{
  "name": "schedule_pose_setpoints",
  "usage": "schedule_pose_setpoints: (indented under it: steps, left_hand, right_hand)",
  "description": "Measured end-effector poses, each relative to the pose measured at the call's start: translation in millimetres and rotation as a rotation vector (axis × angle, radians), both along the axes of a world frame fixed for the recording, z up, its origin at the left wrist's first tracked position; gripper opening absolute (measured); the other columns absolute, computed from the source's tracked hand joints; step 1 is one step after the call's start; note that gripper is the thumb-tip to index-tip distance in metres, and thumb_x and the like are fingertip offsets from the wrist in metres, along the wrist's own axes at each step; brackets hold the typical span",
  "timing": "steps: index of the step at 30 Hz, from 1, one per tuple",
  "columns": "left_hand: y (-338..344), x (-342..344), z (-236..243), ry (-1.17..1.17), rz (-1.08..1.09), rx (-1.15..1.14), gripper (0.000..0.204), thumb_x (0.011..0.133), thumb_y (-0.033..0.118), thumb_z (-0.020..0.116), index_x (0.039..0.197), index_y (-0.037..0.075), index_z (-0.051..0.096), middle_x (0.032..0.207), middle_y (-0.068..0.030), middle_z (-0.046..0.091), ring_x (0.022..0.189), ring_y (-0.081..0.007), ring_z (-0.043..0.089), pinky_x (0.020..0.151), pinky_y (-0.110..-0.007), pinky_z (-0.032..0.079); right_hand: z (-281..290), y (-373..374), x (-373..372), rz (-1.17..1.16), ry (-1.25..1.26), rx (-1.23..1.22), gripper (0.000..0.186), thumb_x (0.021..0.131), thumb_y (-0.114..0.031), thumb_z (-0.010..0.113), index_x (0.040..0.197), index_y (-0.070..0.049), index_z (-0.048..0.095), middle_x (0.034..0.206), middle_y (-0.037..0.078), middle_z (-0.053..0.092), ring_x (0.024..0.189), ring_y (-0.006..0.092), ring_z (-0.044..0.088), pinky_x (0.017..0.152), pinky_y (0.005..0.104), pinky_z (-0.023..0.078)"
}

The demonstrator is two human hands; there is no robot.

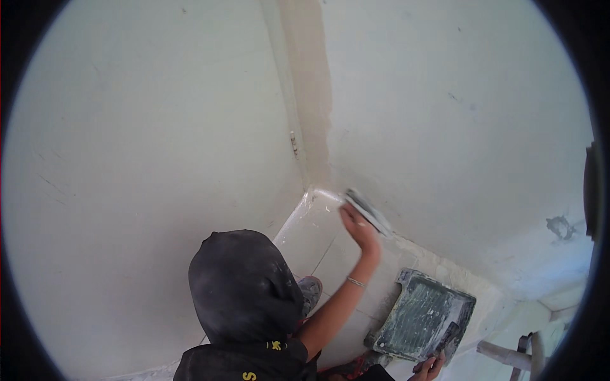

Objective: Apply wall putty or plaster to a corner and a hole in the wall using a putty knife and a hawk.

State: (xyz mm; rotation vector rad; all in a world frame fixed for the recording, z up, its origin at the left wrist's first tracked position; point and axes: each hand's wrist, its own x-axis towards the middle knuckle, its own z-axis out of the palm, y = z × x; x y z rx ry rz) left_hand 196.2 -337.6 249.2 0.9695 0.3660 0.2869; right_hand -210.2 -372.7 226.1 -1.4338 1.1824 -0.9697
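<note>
My left hand [359, 227], a bracelet on its wrist, is closed round a plastering trowel [368, 213]. The trowel is smeared by motion; its long flat blade lies along the foot of the right wall [445, 146], near the corner. At the lower right my right hand [431, 368], partly cut off, grips a putty knife [450, 336] with a dark blade. That blade is over the right part of a dark green tray [416, 314], which is crusted with white plaster and stands on the floor.
A rounded black cloth-covered form [244, 286] fills the lower left, beside a dusty shoe [310, 293]. Pale tiles [318, 238] meet both walls. A beige strip [311, 89] runs up the corner. The right wall has a rough hole [560, 227]. A pale bar [505, 355] juts in lower right.
</note>
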Motion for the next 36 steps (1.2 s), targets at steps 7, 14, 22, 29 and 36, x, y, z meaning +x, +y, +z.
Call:
schedule_pose_setpoints:
  steps: [7, 14, 22, 29, 36]
  left_hand:
    - [47, 94, -71, 0.188, 0.174, -0.335, 0.041, 0.104, 0.039, 0.034, 0.116, 0.001, 0.046, 0.112, -0.0110, 0.054, 0.100, -0.0215, 0.055, 0.087, -0.034, 0.047]
    - [52, 134, -131, 0.277, 0.169, -0.355, 0.049, 0.103, 0.042, 0.033, 0.126, 0.000, 0.043, 0.126, -0.0132, 0.053, 0.110, -0.0250, 0.056, 0.094, -0.037, 0.047]
    - [45, 146, -134, 0.265, 0.119, -0.284, 0.044, 0.104, 0.039, 0.035, 0.122, 0.000, 0.045, 0.121, -0.0132, 0.053, 0.106, -0.0225, 0.055, 0.094, -0.035, 0.045]
    - [46, 150, -144, 0.302, 0.130, -0.373, 0.052, 0.103, 0.043, 0.033, 0.132, 0.001, 0.043, 0.128, -0.0116, 0.054, 0.111, -0.0246, 0.055, 0.096, -0.036, 0.045]
    - [47, 152, -143, 0.301, 0.126, -0.392, 0.046, 0.104, 0.037, 0.035, 0.128, -0.002, 0.042, 0.127, -0.0156, 0.051, 0.112, -0.0246, 0.053, 0.096, -0.036, 0.044]
  right_hand:
    - [2, 6, 8, 0.176, -0.012, 0.020, 0.029, 0.097, -0.022, 0.056, 0.113, 0.002, 0.060, 0.065, -0.001, 0.048, 0.050, 0.0063, 0.033, 0.045, 0.0252, 0.028]
    - [-4, 20, -11, 0.076, 0.077, 0.131, 0.025, 0.096, -0.021, 0.057, 0.113, -0.002, 0.061, 0.067, -0.001, 0.046, 0.049, 0.0073, 0.031, 0.045, 0.0261, 0.027]
    - [2, 28, -14, 0.093, 0.144, 0.157, 0.021, 0.095, -0.023, 0.060, 0.104, -0.005, 0.061, 0.061, -0.001, 0.042, 0.049, 0.0082, 0.031, 0.045, 0.0263, 0.026]
    - [-2, 29, 0, 0.056, 0.139, 0.206, 0.021, 0.096, -0.021, 0.059, 0.107, -0.004, 0.061, 0.060, -0.001, 0.044, 0.048, 0.0072, 0.032, 0.043, 0.0263, 0.026]
    - [-6, 28, 5, 0.070, 0.193, 0.229, 0.023, 0.095, -0.022, 0.060, 0.109, -0.004, 0.061, 0.060, -0.001, 0.043, 0.047, 0.0070, 0.032, 0.043, 0.0261, 0.026]
